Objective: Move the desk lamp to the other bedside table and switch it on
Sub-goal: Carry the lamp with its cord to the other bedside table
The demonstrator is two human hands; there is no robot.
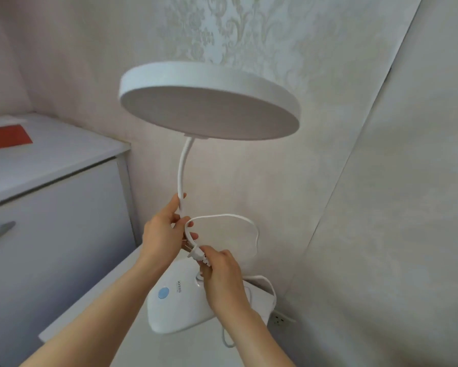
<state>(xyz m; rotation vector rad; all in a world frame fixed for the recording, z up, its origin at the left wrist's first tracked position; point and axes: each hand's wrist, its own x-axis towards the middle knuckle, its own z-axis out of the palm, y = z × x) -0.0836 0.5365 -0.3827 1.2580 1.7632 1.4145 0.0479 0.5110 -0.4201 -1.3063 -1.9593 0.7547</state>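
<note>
A white desk lamp (209,102) with a round flat head, a bendy neck and an oval base (175,305) bearing a blue button (163,292) fills the middle. The base looks tilted over the white bedside table (95,313). My left hand (164,234) grips the lower neck. My right hand (222,274) holds the white plug (196,254) at the end of the lamp's cord (236,218), which loops to the right and trails down over the table's far edge.
A wall socket (279,319) sits low on the wall, just right of the table. A taller white cabinet (50,197) with a drawer handle and a red sheet (7,136) on top stands at the left. Patterned wallpaper is behind.
</note>
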